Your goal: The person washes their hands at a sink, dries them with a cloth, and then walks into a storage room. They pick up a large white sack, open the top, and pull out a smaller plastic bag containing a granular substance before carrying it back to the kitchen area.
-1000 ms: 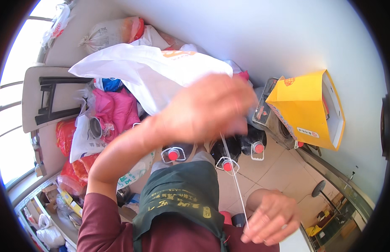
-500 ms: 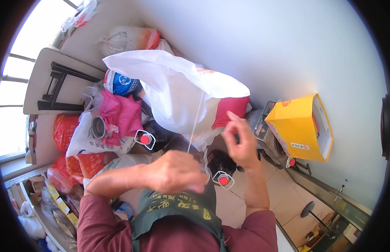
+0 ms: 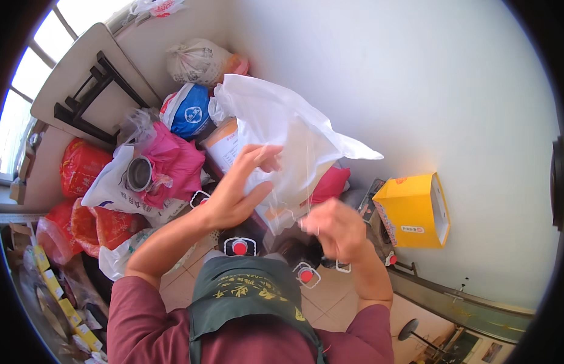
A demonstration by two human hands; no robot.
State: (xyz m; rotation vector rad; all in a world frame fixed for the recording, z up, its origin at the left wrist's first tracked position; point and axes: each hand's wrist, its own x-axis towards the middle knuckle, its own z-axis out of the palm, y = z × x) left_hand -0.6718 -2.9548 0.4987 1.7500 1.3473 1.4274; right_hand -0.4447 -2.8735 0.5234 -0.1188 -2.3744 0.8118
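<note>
A large white sack (image 3: 294, 130) stands in front of me, with its upper part spread into a loose, thin sheet. My right hand (image 3: 337, 229) is pinched on a thin white thread (image 3: 309, 197) that runs down along the sack's front; the fingers are slightly blurred. My left hand (image 3: 236, 191) is raised at the sack's left side, thumb and fingers apart, holding nothing. Whether its fingertips touch the sack I cannot tell. Beyond the right hand a dark pink patch (image 3: 330, 185) shows low on the sack's right side.
Dark bottles with red caps (image 3: 240, 247) stand close below my hands. At left lie a pink bag (image 3: 175, 155), a metal bowl (image 3: 139, 173) and red bags (image 3: 109, 227). A yellow box (image 3: 412, 209) stands by the wall at right. A folded table (image 3: 91, 79) leans at far left.
My left hand has opened and risen up and away from the thread toward the sack. The right hand has come down and inward onto the thread. The sack's top has shifted, and the view has turned slightly.
</note>
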